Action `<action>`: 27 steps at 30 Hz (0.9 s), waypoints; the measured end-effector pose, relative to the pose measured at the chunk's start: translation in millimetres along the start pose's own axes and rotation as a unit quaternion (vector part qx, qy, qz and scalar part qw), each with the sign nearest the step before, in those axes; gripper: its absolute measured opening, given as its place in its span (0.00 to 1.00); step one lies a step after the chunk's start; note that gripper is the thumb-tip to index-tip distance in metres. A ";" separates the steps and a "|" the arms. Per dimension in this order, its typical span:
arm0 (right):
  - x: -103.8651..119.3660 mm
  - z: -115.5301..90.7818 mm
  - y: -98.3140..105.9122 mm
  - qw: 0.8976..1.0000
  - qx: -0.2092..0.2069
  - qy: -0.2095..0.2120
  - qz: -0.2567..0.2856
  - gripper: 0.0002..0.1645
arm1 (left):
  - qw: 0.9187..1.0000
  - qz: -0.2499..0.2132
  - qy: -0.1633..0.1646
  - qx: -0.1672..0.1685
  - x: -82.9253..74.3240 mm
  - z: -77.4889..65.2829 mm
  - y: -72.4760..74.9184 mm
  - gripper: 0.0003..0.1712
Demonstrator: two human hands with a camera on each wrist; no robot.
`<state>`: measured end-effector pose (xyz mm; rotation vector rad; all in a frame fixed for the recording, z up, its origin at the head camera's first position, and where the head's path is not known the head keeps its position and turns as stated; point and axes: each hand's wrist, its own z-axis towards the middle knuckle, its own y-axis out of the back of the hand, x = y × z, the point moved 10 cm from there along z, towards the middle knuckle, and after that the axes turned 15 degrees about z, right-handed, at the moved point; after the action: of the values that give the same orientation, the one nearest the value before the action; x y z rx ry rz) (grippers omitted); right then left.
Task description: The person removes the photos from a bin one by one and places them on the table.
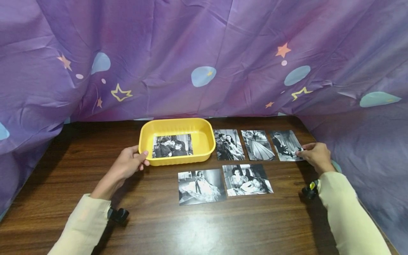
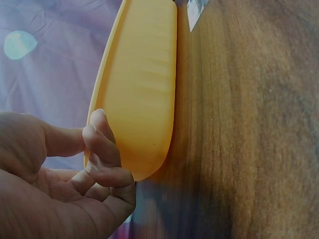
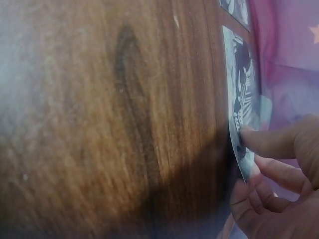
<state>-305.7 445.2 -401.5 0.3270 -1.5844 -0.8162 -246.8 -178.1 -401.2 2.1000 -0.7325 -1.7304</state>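
Wooden table [image 1: 63, 198] bears two near photos. Left hand [image 1: 127, 164] grips the yellow tray [image 1: 204, 124] by its near-left rim (one photo inside). Right hand [image 1: 315, 156] pinches the corner of the rightmost photo [image 1: 283, 143] in the far row.

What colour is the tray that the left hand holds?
The tray is plain yellow; the head view shows it best, with the left hand on its rim.
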 end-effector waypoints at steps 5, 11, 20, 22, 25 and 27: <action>2.1 0.0 -0.6 1.000 0.002 0.008 -0.006 0.27 | 1.000 0.004 0.000 0.002 -0.9 0.4 -0.3 0.28; 4.8 0.6 -2.2 1.000 0.005 0.023 -0.019 0.26 | 1.000 0.002 0.000 0.003 -0.4 0.6 -0.5 0.26; 10.3 -1.9 -3.4 0.999 0.010 0.024 -0.039 0.25 | 1.000 0.000 0.003 0.003 0.8 0.5 -0.8 0.27; 10.2 -2.2 -3.5 0.999 0.008 0.020 -0.044 0.25 | 1.000 -0.001 0.004 0.003 0.7 0.4 -0.9 0.27; 8.9 -1.6 -3.9 0.999 0.005 0.011 -0.048 0.25 | 1.000 0.000 0.003 0.003 0.2 0.0 -0.6 0.27; 9.5 -0.3 -2.1 0.999 -0.008 0.012 -0.049 0.24 | 1.000 -0.001 0.003 0.003 -0.1 0.0 -0.5 0.26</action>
<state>-307.8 437.7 -395.8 0.4033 -1.5477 -0.8962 -246.7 -177.7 -401.4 2.1098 -0.7340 -1.7246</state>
